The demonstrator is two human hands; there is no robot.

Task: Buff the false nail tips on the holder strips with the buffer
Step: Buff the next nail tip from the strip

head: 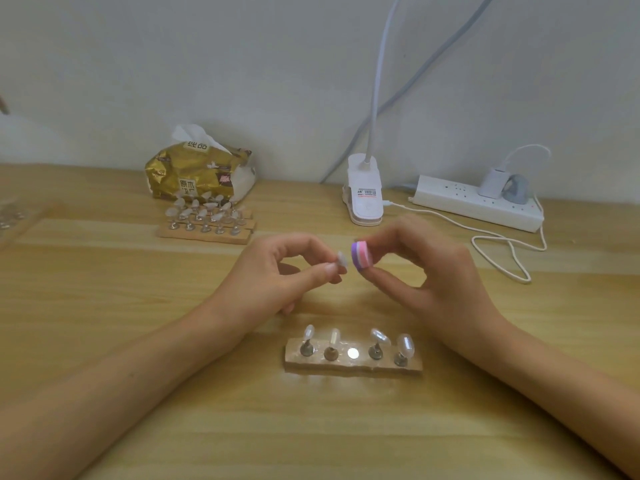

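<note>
My left hand [277, 271] pinches a small stand with a clear false nail tip [341, 259] on it, lifted above the table. My right hand [422, 265] grips a small buffer block [362, 259] with pink and purple layers, held just right of that tip with a narrow gap between them. Below my hands a holder strip [353, 367] lies on the wooden table. It carries several nail tips on metal stands, and its middle spot [352, 353] shows only a bare round metal disc.
More holder strips [207, 233] with several nail tips sit at the back left, in front of a gold tissue pack [197, 171]. A white clip lamp [365, 192], a power strip [478, 202] and a looping white cable [502, 247] lie at the back right.
</note>
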